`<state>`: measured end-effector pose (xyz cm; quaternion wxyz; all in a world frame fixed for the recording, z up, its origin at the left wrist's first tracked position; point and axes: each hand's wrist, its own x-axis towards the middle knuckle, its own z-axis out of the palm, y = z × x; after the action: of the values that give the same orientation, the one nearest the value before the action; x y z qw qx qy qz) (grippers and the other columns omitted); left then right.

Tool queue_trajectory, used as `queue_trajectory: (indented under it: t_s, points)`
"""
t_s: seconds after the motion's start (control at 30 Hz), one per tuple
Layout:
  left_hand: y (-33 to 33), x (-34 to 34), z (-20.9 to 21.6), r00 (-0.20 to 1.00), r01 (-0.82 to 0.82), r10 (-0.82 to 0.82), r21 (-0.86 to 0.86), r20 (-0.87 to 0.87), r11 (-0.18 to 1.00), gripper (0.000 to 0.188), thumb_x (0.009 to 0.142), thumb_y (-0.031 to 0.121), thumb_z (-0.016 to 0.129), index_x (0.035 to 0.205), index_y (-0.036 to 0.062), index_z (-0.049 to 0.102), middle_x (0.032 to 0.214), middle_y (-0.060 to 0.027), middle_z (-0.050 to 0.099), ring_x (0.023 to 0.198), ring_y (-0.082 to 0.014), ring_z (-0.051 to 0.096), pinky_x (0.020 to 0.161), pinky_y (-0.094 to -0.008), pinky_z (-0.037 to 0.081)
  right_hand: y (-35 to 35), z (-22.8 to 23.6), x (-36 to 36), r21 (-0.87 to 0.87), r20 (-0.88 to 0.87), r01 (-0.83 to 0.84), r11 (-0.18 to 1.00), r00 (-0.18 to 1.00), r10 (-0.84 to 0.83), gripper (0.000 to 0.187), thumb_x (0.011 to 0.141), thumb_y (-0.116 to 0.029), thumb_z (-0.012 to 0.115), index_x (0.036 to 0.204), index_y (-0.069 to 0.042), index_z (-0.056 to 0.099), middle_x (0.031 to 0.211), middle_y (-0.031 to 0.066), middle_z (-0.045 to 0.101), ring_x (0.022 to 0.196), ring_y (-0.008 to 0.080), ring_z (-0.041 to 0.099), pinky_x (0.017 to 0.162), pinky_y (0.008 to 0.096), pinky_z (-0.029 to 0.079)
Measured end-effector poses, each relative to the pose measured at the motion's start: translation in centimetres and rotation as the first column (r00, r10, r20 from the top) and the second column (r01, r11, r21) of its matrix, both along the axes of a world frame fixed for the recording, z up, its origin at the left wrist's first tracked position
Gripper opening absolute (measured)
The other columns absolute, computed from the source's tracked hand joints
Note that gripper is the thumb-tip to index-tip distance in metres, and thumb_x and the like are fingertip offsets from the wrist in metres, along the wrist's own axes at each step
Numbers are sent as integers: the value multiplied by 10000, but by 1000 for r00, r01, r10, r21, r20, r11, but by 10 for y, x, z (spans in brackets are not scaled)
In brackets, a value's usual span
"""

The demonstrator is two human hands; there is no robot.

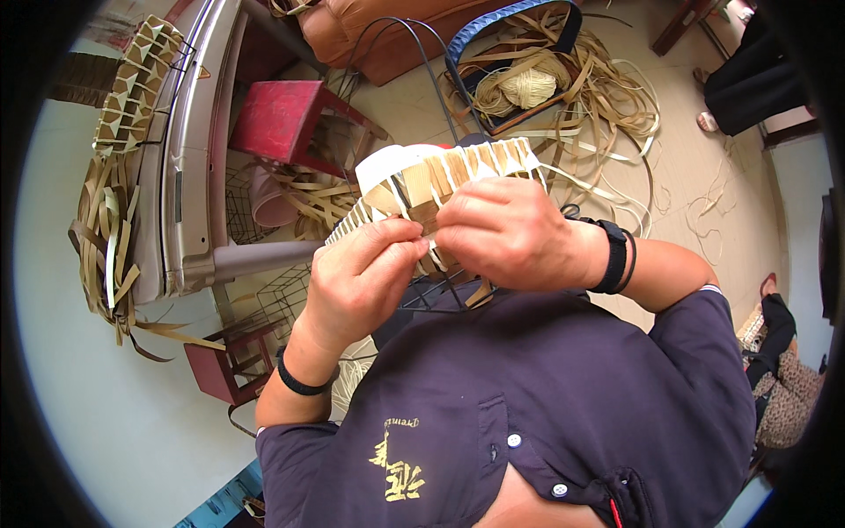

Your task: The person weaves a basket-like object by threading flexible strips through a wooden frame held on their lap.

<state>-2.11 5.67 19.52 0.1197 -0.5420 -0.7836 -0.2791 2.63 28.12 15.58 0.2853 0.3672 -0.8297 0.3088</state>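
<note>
A half-woven wire-frame basket, with tan flat strips and white cord lacing, sits in front of my chest. My left hand is closed at the basket's near side, thumb and forefinger pinched on the white cord. Curled over the basket's rim is my right hand, also closed, its fingertips meeting the left ones at the same cord. My fingers hide the exact spot where the cord passes through the weave. Bare dark wire of the frame shows below my hands.
A red stool stands ahead to the left, beside a grey-framed table carrying another woven piece and loose strips. Ahead right, a blue-rimmed basket holds a cord ball. Other people are at the right.
</note>
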Motion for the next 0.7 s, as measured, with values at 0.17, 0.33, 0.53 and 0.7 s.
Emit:
queue_trajectory:
  t_s: [0.17,0.33,0.53,0.7]
  points:
    - [2,2,0,1000,11,-10,-1,8,1000,167,745,-5,747,902,30,702,937,-78,696,786,-248,707,656,-347,584,6,24,-21,-337,280,214,917,953,-119,195,812,-31,767,990,-22,687,875,93,653,678,264,656,598,347,544]
    - [7,10,5,996,-47,49,-26,72,999,231,710,32,800,906,63,683,973,-70,686,805,-254,696,678,-360,573,-2,9,-59,-290,266,148,945,962,-69,76,810,-64,740,861,-32,693,813,112,661,717,311,665,636,374,520]
    - [5,10,5,994,-61,66,-62,86,996,259,693,35,833,904,48,683,978,-105,686,822,-270,705,683,-353,584,-3,17,-71,-201,253,137,970,964,-84,61,779,-118,706,745,-73,682,735,123,679,732,341,679,662,454,534]
    - [6,10,4,993,-74,78,-47,89,996,268,698,33,831,917,46,679,987,-110,685,839,-276,704,695,-358,583,1,15,-58,-144,458,218,965,879,-130,126,747,-154,742,685,-69,673,671,127,658,702,358,671,645,465,524]
